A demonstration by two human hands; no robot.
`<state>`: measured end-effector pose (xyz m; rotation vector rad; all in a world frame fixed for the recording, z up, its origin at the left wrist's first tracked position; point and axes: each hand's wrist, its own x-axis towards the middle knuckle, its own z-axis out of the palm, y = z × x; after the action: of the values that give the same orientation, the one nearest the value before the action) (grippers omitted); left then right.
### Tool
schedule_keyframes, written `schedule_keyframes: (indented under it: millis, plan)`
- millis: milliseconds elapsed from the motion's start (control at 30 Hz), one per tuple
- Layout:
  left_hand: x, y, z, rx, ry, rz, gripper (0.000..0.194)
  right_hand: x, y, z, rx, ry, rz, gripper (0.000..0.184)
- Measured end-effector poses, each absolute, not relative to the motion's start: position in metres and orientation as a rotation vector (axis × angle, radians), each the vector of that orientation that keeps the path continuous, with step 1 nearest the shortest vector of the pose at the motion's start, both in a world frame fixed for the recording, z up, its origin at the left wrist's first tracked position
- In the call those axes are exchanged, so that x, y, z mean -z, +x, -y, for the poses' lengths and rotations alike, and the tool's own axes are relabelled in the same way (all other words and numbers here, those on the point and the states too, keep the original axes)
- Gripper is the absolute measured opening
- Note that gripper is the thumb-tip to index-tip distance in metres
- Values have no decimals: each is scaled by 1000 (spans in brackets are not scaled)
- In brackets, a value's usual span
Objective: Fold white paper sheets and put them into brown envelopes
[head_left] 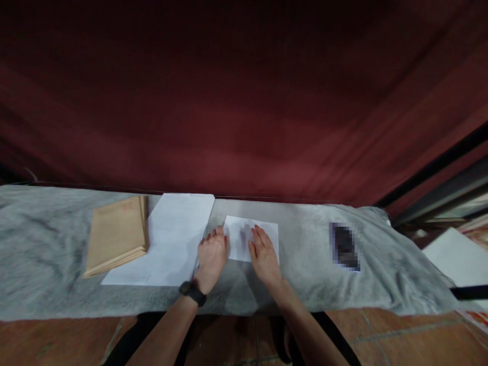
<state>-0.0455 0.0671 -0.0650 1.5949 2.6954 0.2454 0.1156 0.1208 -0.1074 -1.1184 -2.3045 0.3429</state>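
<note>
A folded sheet of white paper (238, 239) lies flat on the grey cloth in front of me. My right hand (264, 254) rests on its right part, palm down, with the fingers stretched out. At the paper's left edge is my left hand (212, 254), its fingers curled under and the thumb by the edge. Whether anything is inside those curled fingers is hidden. To the left, a stack of larger white sheets (179, 239) reaches close to my left hand. Several brown paper envelopes (116, 231) are piled partly over that stack.
Grey cloth (305, 284) covers the long, narrow table. A blurred-out dark picture or card (345, 246) lies on the right. Behind the table hangs a dark red curtain (244, 127). White board or paper (461, 256) shows beyond the right end, near dark bars.
</note>
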Motion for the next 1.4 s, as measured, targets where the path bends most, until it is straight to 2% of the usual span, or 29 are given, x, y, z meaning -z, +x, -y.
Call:
schedule_keyframes:
  millis: [67,167,267,633,833,1100,1400]
  plan:
    - [66,-39,-72,-389,1720,-2647,34,110,107,-118,-348,-1129,2342,49]
    - [78,-29,-83,-608,1961,-2334,42,116,98,-117,-301,-1148,2406,50]
    - [94,-21,-92,-605,2034,-2154,49,123,93,-115,-208,-1175,2487,56]
    - [108,-27,-84,-404,1911,-2455,62,126,113,-130,-50,-1357,2424,52]
    - [97,-37,-75,-424,1767,-2565,58,129,144,-142,40,-1503,2383,56]
    - [68,-58,-65,-376,1677,-2482,50,131,167,-148,95,-1618,2353,57]
    - [73,-59,-65,-521,1483,-2388,57,126,132,-130,-79,-1317,2382,54]
